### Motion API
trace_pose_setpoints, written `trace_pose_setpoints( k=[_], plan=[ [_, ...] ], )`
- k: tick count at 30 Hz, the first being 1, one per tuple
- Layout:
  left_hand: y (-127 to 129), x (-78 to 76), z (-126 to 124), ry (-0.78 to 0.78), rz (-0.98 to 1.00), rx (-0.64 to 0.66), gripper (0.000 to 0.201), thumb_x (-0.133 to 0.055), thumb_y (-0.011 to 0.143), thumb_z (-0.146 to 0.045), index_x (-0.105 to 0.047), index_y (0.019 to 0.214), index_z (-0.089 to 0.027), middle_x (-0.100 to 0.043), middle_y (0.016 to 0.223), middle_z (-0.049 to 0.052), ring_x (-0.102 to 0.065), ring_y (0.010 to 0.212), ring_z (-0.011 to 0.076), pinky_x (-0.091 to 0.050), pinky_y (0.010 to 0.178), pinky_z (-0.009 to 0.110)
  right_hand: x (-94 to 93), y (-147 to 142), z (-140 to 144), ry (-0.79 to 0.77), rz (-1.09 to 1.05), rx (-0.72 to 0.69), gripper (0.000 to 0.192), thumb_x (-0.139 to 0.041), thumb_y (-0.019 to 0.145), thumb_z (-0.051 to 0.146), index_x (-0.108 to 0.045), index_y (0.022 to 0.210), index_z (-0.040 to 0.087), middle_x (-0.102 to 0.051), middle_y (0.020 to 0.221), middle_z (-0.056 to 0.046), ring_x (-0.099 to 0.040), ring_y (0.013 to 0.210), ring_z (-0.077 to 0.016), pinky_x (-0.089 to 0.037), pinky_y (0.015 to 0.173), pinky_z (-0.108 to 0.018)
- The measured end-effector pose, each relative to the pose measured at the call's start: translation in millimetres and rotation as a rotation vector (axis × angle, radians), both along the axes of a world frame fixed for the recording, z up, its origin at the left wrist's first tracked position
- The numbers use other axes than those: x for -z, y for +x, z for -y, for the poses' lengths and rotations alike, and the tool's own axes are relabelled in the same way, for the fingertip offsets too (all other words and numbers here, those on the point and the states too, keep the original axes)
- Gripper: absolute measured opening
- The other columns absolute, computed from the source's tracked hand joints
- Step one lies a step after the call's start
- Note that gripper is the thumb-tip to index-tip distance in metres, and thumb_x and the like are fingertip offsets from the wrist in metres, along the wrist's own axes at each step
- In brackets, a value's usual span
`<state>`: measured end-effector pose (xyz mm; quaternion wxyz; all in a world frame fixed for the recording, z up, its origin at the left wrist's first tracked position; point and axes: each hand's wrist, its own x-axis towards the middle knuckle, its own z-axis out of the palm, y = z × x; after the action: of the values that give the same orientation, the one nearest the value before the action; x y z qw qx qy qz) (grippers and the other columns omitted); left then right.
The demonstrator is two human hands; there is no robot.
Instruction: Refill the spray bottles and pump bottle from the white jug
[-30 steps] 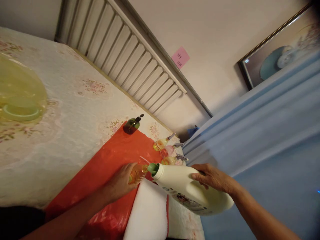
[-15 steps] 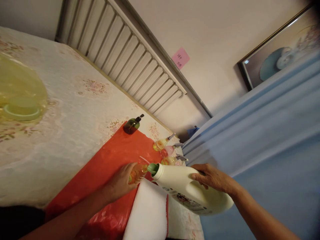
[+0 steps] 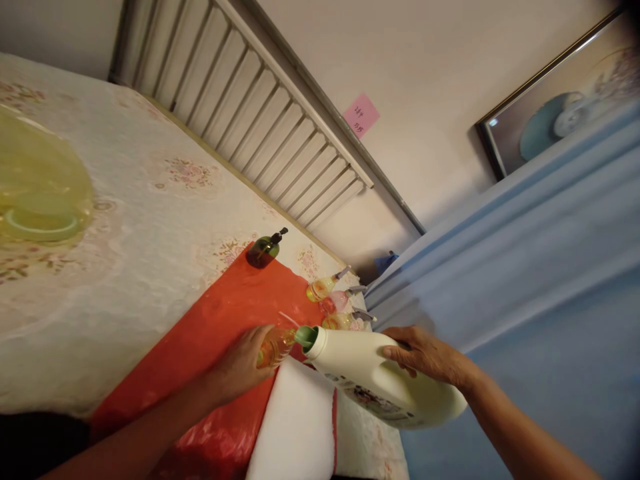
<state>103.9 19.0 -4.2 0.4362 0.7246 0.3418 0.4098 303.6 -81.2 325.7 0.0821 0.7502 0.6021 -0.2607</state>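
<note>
My left hand [image 3: 249, 360] is wrapped around a small clear bottle [image 3: 278, 347] with an orange tint, tilted over the red plastic sheet [image 3: 235, 313]. By its handle my right hand [image 3: 425, 357] grips a large cream-coloured jug [image 3: 355, 353], which lies nearly on its side. The jug's green spout [image 3: 305, 337] meets the mouth of the small bottle. Whether liquid is flowing cannot be made out. Just beyond stand a yellow spray bottle [image 3: 320, 289], a pink spray bottle [image 3: 337, 302] and another yellowish spray bottle [image 3: 337, 321].
A dark green pump bottle [image 3: 263, 252] stands at the sheet's far corner. Below my hands lies a white block [image 3: 295, 427]. At the left is a yellow translucent basin [image 3: 45, 167] on the floral tablecloth [image 3: 145, 267]. A blue curtain [image 3: 525, 300] hangs at the right.
</note>
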Motion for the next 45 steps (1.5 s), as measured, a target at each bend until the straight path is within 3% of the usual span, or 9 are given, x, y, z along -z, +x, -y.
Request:
trace_pose_setpoints(
  k=[12,20,45],
  plan=[
    [-0.5,2.1,0.3,0.019,-0.014,0.008,0.067,-0.069,0.076,-0.034,-0.047,0.137,-0.019,-0.058,0.138,0.015,-0.053,0.129,0.0322,-0.043,0.110,0.048,-0.6,-0.5,0.0,0.006,-0.007,-0.014,0.044,-0.057,0.090,0.058,-0.065,0.090,0.014,-0.055,0.068,0.000,-0.051,0.055,-0.0105,-0.043,0.048,-0.020],
    [-1.6,-5.8,1.0,-0.004,-0.006,-0.008,0.065,-0.070,0.073,-0.032,-0.050,0.133,-0.017,-0.060,0.136,0.017,-0.056,0.127,0.0328,-0.045,0.109,0.048,0.3,2.2,0.0,0.003,-0.026,-0.016,0.045,-0.058,0.089,0.059,-0.065,0.091,0.015,-0.054,0.068,0.001,-0.051,0.055,-0.0105,-0.042,0.048,-0.020],
    [0.3,2.5,0.7,0.016,-0.014,-0.001,0.066,-0.069,0.077,-0.036,-0.046,0.137,-0.021,-0.057,0.139,0.015,-0.054,0.129,0.0323,-0.043,0.110,0.047,-0.3,2.5,0.6,0.005,-0.010,-0.008,0.045,-0.058,0.089,0.060,-0.065,0.091,0.015,-0.056,0.067,0.001,-0.051,0.054,-0.0103,-0.042,0.048,-0.020]
  ],
)
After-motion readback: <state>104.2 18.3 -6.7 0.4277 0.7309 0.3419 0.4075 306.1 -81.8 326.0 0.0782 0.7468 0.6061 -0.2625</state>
